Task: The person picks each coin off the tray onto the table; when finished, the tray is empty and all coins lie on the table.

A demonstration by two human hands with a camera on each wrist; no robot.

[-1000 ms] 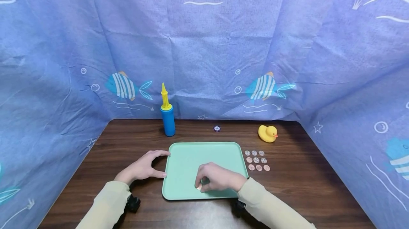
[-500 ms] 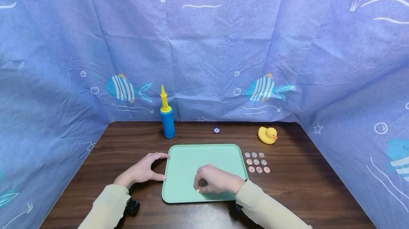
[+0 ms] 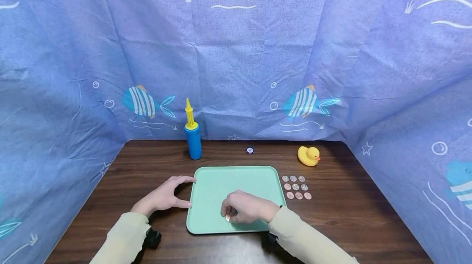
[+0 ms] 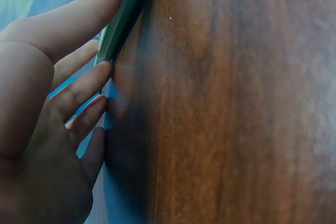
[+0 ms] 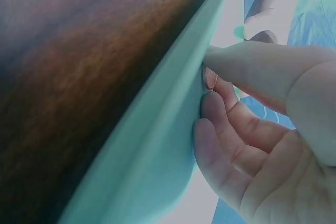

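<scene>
Small round copper coin (image 3: 228, 217) sits pinched in my right hand (image 3: 246, 208), thumb + forefinger, low over the near part of the flat mint-green plastic tray (image 3: 221, 182). Right wrist view: coin (image 5: 211, 78) edge shows betw. thumb and fingers (image 5: 231, 129), right at the tray (image 5: 173, 124) surface; can't tell if it's touching. So right grip = narrow, closed on the coin.

My left hand (image 3: 166, 195) braces the tray's left edge, thumb at the near part of the edge, fingers arched toward the far corner. Left wrist view: fingers (image 4: 79, 95) straight, tips against the tray rim (image 4: 128, 9). Left grip = wide, holding nothing.

Tray lies mid-front on the dark brown wood worktop (image 3: 350, 215). Just right of it, approx. nine more copper coins (image 3: 296, 186) in a neat 3-row grid. Farther back: yellow rubber duck (image 3: 308, 155) at right, small round dark token (image 3: 250, 150) centre, blue cylinder pump w/ yellow nozzle (image 3: 193, 138) upright at left. Blue fish-print cloth (image 3: 236, 51) hangs behind and at both sides.
</scene>
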